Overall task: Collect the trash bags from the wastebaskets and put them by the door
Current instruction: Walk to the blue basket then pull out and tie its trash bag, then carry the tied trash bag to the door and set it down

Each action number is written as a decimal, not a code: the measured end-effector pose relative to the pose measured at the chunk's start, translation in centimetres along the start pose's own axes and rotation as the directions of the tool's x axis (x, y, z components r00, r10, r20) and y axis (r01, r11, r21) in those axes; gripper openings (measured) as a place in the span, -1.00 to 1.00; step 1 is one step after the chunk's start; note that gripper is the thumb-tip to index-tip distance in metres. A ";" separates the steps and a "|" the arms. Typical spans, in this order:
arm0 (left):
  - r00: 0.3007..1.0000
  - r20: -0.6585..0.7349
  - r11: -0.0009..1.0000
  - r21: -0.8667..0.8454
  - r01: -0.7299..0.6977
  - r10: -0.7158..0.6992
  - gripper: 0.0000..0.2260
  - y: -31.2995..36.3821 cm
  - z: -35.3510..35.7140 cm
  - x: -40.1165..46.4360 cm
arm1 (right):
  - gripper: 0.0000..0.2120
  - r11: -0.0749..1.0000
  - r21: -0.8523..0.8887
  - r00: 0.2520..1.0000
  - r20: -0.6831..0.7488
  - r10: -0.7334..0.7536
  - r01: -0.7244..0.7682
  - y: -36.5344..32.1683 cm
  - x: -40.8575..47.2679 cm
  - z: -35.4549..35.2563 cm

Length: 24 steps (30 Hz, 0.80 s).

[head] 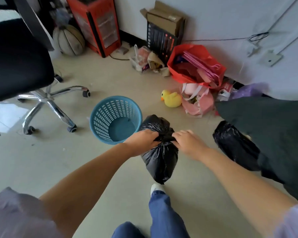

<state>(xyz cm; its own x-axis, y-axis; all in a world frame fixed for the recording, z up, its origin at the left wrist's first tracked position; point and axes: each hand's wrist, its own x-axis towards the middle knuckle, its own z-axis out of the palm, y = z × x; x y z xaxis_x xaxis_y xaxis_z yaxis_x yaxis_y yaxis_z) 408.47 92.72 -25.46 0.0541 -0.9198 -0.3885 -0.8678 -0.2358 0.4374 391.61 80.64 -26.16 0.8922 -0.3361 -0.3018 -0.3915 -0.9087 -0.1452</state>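
Our left hand (142, 143) and right hand (187, 143) both pinch neck of black trash bag (160, 160), out beside blue wastebasket (115, 119). We judge: tying step; next, carry to door.

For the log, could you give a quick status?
Both hands, left hand, right hand, grip black trash bag neck. Blue wastebasket empty. Second black bag beside.

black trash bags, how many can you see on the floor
2. One black trash bag stands beside the blue wastebasket, its neck held by the left hand and right hand. Another bag lies right, partly hidden by dark fabric.
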 end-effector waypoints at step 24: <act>0.844 0.198 0.768 0.351 -0.535 0.498 -0.77 34.8 -14.5 -15.4 | -0.71 0.820 0.155 0.763 -0.306 0.570 -0.550 -6.8 -39.1 -20.2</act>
<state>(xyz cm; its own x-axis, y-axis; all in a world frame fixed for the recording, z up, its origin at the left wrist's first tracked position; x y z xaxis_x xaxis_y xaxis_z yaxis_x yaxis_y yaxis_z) 384.57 94.13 7.55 -0.4842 -0.8321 -0.2704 -0.8690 0.4213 0.2595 363.93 94.99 5.70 0.5266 -0.8498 -0.0241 -0.8471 -0.5221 -0.0996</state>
